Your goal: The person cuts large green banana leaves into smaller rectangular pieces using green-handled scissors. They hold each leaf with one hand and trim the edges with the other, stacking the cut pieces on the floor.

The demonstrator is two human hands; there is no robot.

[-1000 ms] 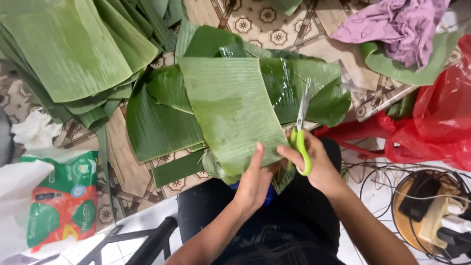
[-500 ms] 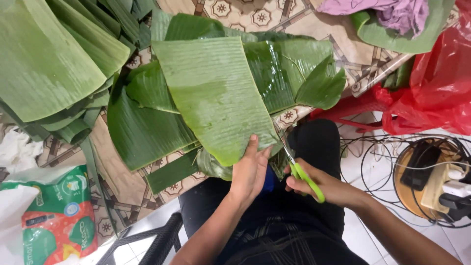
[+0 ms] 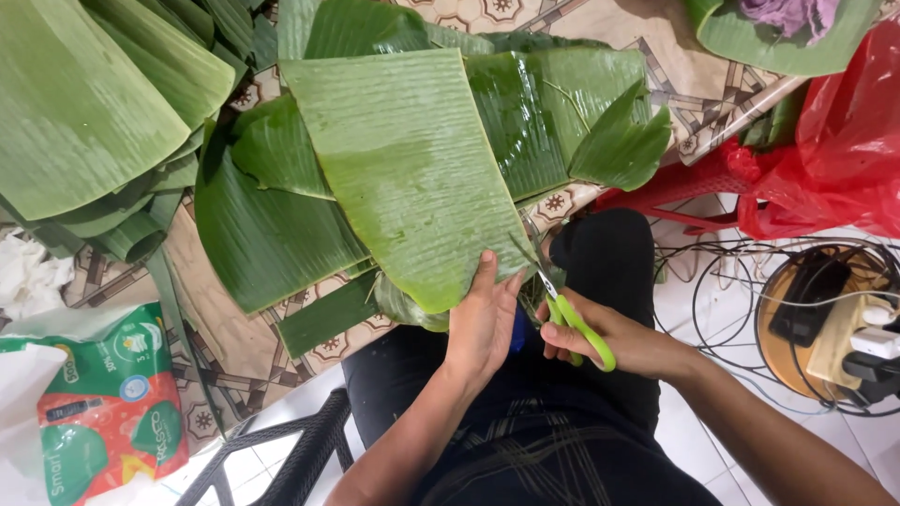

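The banana leaf piece (image 3: pixel 403 169) you are working on lies flat on the counter (image 3: pixel 225 328), on top of other darker leaves, its near corner hanging over the counter's edge toward your lap. Your left hand (image 3: pixel 483 323) has its grip clenched on that near edge, fingers pressed against the underside and thumb beside the corner. Just to the right, your right hand (image 3: pixel 609 337) grips the green-handled scissors (image 3: pixel 567 314), fingers closed through the handles; the blades point up and touch the leaf's lower right edge.

Beneath and around this piece, more cut leaves spread across the patterned counter, one with a torn, curled corner at the right. A stack of long folded leaves (image 3: pixel 84 112) lies at the far left. Near the counter's left edge sits a red and green printed packet (image 3: pixel 103 412). A red plastic bag (image 3: pixel 834 141) bulges at the right, and below it cables and a power strip (image 3: pixel 844 328) rest on the tiled floor.
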